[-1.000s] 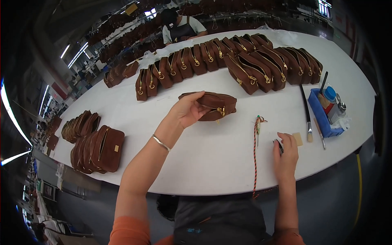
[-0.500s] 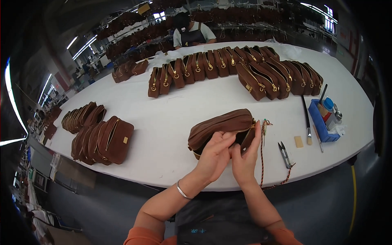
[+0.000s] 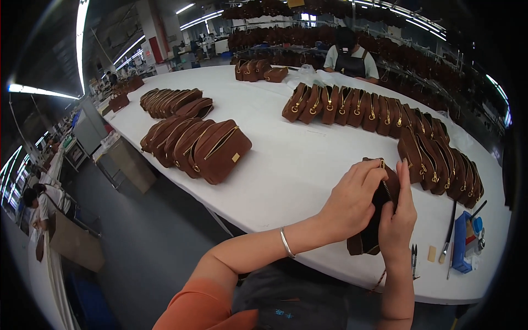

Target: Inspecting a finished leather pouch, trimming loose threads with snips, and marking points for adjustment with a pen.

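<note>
Oblong pouch [image 3: 372,234], matte brown, metal-toothed zipper [image 3: 386,190]

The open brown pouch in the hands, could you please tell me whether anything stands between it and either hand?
Nothing visible does: the left hand and right hand both touch the open brown pouch, with no other item between.

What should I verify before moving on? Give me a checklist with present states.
1. Left grip and right grip both on the brown bag: ok.
2. Bag's zip open: ok, the mouth gapes.
3. Inside of the bag free of loose bits: cannot tell, too dark.
4. Snips well clear of the right forearm: not ok, they lie close beside it.
5. Cord lying free: cannot tell, mostly hidden.
6. Brush apart from the bag: ok.
</note>
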The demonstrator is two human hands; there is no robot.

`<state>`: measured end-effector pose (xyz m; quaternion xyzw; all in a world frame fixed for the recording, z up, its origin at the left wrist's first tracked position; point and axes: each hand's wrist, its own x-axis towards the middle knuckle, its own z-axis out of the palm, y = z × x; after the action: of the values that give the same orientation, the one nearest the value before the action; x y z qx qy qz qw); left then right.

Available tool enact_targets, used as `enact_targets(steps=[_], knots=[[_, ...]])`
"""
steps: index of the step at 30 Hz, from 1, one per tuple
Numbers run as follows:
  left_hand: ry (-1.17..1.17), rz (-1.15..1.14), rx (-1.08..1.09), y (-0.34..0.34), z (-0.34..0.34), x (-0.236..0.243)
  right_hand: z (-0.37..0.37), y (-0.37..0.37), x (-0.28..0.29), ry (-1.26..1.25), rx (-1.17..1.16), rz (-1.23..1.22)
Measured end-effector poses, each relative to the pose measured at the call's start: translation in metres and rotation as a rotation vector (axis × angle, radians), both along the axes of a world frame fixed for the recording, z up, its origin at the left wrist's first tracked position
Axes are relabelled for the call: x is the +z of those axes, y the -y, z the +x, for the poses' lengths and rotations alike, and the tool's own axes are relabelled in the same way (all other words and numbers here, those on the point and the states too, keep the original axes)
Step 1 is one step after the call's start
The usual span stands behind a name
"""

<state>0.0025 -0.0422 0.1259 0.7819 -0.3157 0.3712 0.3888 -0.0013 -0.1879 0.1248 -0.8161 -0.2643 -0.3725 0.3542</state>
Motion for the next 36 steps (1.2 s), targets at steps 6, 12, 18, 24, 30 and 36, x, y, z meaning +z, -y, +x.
enact_targets(steps=[6, 12, 18, 24, 30, 36], knots=[[-0.164, 0.082, 0.034, -0.017, -0.008, -0.007, 0.024, 0.006, 0.032, 0.032, 0.1, -0.137], [-0.386, 0.119, 0.171, -0.02, 0.008, -0.041, 0.009, -0.025, 0.019, 0.174, 0.083, -0.454], [-0.362, 0.095, 0.249, -0.028, 0.027, -0.074, -0.045, -0.052, -0.032, -0.119, 0.267, -0.186], [-0.26, 0.004, 0.227, -0.032, 0.032, -0.072, -0.029, -0.046, -0.039, -0.145, 0.094, -0.082], [-0.716, -0.21, -0.083, -0.042, 0.012, -0.065, 0.017, -0.004, -0.043, -0.107, 0.087, -0.067], [-0.891, -0.452, -0.258, -0.041, 0.002, -0.059, 0.017, -0.002, -0.047, 0.008, 0.115, -0.307]])
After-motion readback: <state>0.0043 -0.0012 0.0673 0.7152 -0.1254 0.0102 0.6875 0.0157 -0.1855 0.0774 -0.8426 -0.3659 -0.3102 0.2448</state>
